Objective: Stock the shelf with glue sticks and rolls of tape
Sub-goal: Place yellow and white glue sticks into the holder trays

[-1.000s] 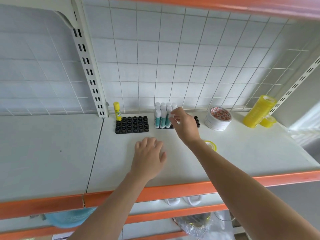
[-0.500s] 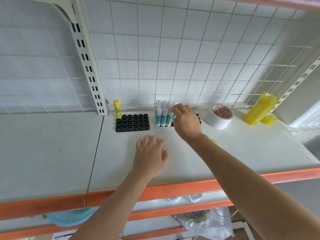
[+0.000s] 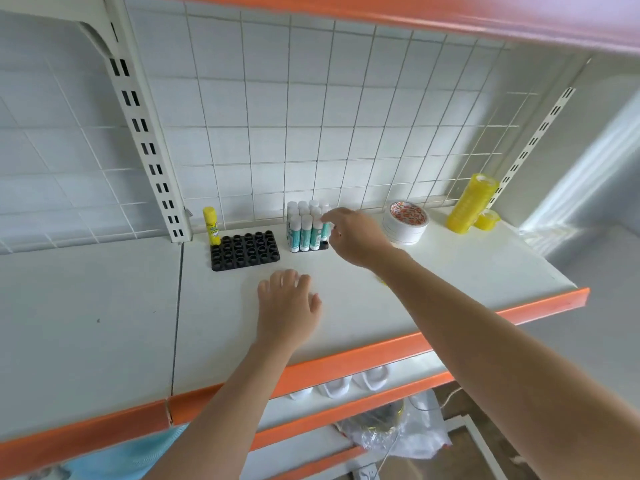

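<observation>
- One view only, from a head camera, so no scene part is shared with another view.
- It looks forward and slightly down onto the shelf (image 3: 433, 271), facing the grid back wall (image 3: 311, 116) at 12 o'clock.
- It sits close: both forearms run in from 6 o'clock, and the left hand (image 3: 287, 306) lies near mid-frame.
- The right hand (image 3: 356, 237) reaches toward 12 o'clock.
- The wide lens bends the upper shelf edge (image 3: 450, 15) and the post (image 3: 145, 140) at 10 o'clock.
- Lower shelves show at 6 o'clock.
</observation>
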Motion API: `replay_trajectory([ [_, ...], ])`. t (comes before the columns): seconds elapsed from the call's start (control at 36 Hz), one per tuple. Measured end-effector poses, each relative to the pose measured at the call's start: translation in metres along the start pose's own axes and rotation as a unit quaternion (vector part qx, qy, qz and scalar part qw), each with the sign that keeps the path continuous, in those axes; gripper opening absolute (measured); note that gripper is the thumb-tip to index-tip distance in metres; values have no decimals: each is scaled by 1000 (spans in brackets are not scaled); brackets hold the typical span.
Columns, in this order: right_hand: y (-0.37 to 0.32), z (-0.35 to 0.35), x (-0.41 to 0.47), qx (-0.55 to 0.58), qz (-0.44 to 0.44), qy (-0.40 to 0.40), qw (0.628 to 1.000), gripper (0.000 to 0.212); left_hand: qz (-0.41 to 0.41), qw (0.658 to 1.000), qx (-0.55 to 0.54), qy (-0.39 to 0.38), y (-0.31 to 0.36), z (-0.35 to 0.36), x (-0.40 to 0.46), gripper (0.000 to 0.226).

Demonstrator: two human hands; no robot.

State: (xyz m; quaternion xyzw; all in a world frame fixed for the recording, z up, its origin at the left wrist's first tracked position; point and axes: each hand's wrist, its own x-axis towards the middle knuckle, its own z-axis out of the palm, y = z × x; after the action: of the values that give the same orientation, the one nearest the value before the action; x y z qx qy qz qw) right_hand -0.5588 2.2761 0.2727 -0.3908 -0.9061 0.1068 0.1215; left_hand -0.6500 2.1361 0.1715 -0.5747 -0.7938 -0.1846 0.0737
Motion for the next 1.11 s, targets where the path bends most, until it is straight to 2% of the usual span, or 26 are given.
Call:
replay_trajectory([
  [0.17,29,15,-50,-20,24,-8,999,34,4,1000,3,-10,-2,-1,1,32],
  [0.36,68,20,-96,-52,73,43,995,27,10,999,3,-33,-1,-6,0,41],
  [0.47,86,21,-107,-70,96,29,992,26,14,999,5,-39,1,-11,-1,42],
  [0.56,96,23,-110,-61,98,29,993,29,18,998,22,-47,4,-13,-1,39],
  [0.61,102,23,-111,-52,97,31,993,31,12,997,42,-63,11,-18,2,28],
  [0.67,110,23,-112,-40,96,31,994,33,5,994,61,-92,25,-25,4,19],
  [0.78,134,20,-114,-23,91,37,995,31,31,989,62,-128,65,-31,6,24],
  [0.92,171,11,-120,3,80,60,995,24,52,992,1,-113,123,-29,6,19],
  [1.11,232,-10,-137,52,62,140,987,19,94,991,-52,-81,195,-5,15,18],
])
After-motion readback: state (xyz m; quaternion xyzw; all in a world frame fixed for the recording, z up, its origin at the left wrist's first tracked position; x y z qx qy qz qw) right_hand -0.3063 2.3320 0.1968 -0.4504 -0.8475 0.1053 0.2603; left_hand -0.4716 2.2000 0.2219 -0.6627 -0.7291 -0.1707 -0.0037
